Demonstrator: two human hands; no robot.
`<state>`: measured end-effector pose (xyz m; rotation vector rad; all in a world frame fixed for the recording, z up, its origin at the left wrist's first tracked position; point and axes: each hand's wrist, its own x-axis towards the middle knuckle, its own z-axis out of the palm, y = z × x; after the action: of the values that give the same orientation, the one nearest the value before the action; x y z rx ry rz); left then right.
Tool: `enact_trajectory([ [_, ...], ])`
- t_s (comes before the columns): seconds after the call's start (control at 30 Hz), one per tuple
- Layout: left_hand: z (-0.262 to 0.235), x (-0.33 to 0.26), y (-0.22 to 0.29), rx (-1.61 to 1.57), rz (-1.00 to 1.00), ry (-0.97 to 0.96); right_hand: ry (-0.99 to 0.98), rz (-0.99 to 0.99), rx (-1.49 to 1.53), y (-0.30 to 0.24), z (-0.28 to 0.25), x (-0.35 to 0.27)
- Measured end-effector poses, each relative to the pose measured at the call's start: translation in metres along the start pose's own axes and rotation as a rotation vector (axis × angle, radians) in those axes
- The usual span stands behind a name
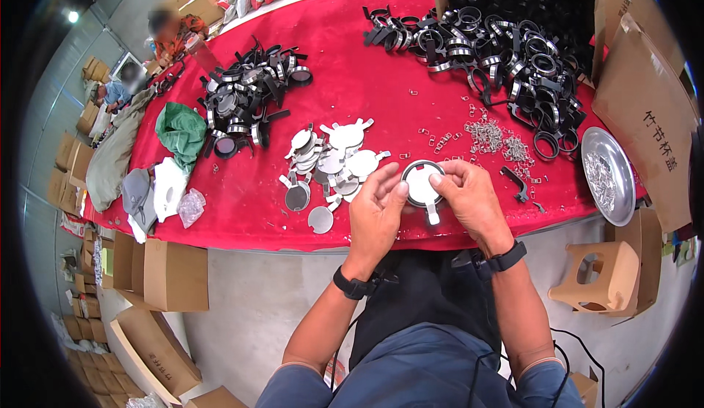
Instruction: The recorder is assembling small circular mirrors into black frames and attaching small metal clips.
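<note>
Above the table's near edge, my left hand (378, 213) grips the left side of a black ring with a silvery band (423, 163). My right hand (473, 197) holds the ring's right side, its thumb pressing on a white disc (421, 186) that sits inside. The disc's tab (433, 215) sticks out toward me, past the ring. Left of my hands lies a loose heap of white and grey tabbed discs (345, 138). Small metal clips (484, 136) are scattered beyond my right hand, with a curved black handle piece (515, 182) nearer to it.
Black ringed lids with handles form a left pile (246, 96) and a larger right pile (506, 56) spilling from a carton. A metal tray (622, 147) of small pins stands far right. A green bag (180, 129) and grey cap (138, 191) lie left. A stool (598, 279) stands below.
</note>
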<state>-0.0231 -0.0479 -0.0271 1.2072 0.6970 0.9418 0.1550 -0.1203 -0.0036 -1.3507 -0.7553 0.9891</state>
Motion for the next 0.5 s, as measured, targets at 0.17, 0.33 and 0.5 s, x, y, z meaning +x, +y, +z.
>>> enact_trajectory([
  [0.17,0.006,0.01,0.002,0.095,-0.038,0.049,0.104,-0.036,-0.163,0.011,0.017,0.001],
  [0.33,-0.017,0.021,0.0,0.413,-0.011,0.066,0.195,0.029,-0.231,0.024,0.037,0.024],
  [0.5,-0.025,0.004,0.001,0.859,0.419,-0.233,0.293,0.06,-0.358,0.04,0.028,0.041],
])
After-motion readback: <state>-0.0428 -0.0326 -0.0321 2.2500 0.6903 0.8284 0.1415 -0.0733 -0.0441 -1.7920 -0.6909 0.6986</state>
